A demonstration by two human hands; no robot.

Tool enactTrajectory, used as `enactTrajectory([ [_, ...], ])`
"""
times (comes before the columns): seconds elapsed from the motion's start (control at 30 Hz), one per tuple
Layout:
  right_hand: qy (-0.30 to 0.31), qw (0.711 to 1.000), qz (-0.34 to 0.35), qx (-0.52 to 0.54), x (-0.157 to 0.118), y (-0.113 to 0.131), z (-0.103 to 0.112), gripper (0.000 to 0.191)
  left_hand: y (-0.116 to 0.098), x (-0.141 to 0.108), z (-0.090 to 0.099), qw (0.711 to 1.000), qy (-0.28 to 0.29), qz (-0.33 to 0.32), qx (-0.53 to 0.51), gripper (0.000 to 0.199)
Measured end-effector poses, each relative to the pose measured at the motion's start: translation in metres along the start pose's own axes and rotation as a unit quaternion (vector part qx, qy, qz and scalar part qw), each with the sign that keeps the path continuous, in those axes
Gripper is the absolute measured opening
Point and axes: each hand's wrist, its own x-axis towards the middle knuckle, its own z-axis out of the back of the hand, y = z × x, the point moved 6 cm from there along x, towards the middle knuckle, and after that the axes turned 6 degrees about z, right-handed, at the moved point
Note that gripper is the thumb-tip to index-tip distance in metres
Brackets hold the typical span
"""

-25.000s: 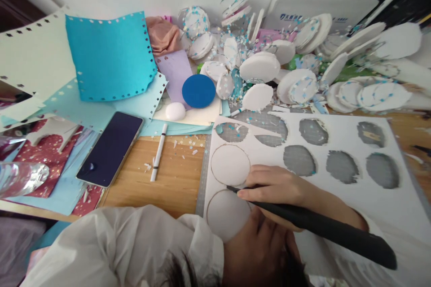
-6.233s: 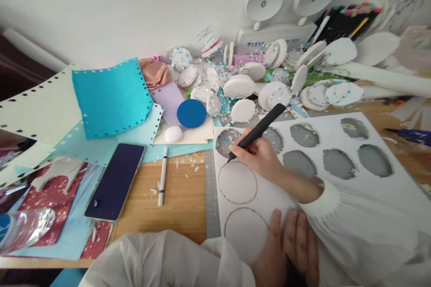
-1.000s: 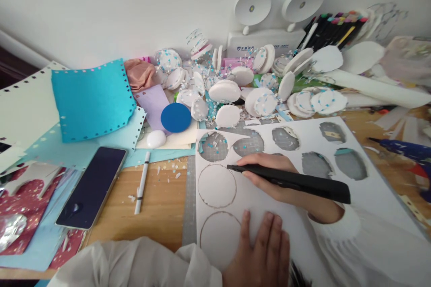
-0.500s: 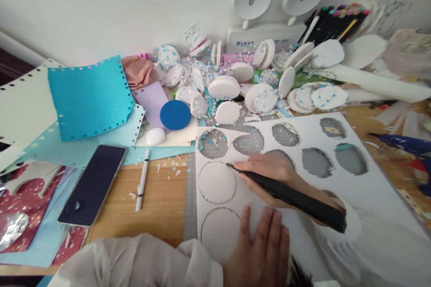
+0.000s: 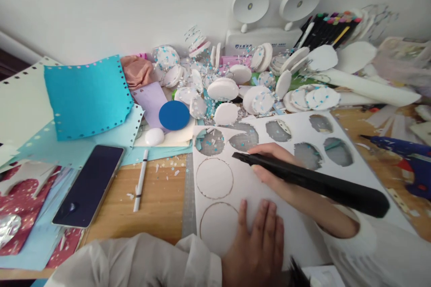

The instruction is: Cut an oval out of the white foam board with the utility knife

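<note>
My right hand (image 5: 272, 166) is closed round a long black pen-like tool (image 5: 313, 184), its front end just above the white sheet and right of the upper drawn circle. My left hand (image 5: 257, 237) lies flat on the white sheet (image 5: 242, 184), fingers spread, beside the lower drawn circle (image 5: 218, 226). The upper drawn circle (image 5: 214, 178) is uncovered. Several ragged round holes run across the sheet's upper part, with a grey mat (image 5: 190, 206) showing beneath and at the left edge.
White discs (image 5: 222, 89) with bluish glitter pile up behind the sheet. Left of it lie a white pen (image 5: 140, 181), a phone (image 5: 89, 186), a blue disc (image 5: 174, 115) and coloured sheets (image 5: 87, 98). A blue glue gun (image 5: 400, 145) and markers (image 5: 332, 29) are at the right.
The black tool's front end has lifted off the drawn circle's edge and shifted slightly right, and the tool lies flatter across the view. My left hand stays on the sheet.
</note>
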Motion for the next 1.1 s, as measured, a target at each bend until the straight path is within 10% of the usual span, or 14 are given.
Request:
enactTrajectory([
  [0.13, -0.062, 0.998, -0.03, 0.007, -0.005, -0.009, -0.017, 0.01, 0.0, 0.0, -0.001, 1.0, -0.007, -0.007, 0.001, 0.038],
  [1.1, 0.043, 0.988, 0.116, -0.093, -0.012, 0.006, -0.043, 0.023, 0.0, -0.001, -0.003, 0.999, -0.025, 0.024, -0.032, 0.034],
])
